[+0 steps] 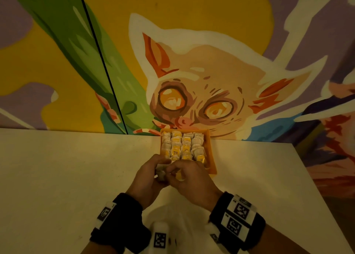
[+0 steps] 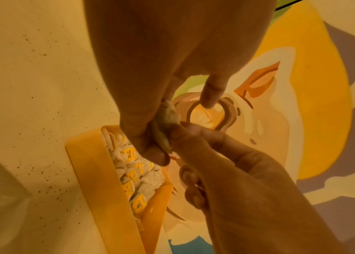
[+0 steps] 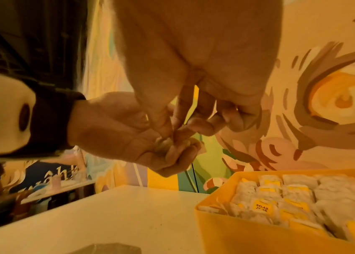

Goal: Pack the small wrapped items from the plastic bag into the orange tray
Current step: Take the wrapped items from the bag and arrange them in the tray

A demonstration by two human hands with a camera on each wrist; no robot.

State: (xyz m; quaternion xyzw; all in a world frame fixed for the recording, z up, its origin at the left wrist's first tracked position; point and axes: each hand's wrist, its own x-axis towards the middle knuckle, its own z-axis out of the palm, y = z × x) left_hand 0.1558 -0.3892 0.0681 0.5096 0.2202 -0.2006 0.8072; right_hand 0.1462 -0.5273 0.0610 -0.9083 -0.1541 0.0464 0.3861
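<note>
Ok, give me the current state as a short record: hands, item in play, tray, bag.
left hand: holds a small wrapped item in curled fingers
right hand: pinches the same item from the other side
item position: held up between both hands, near the tray's near end, not yet in
orange tray: on the table by the mural wall, rows of wrapped items nearly filling it
plastic bag: on the table between the wrists

Tray (image 1: 210,153) on table (image 1: 76,167) against wall (image 1: 57,61); wrapped items (image 1: 182,146) in tray, hands just before it
</note>
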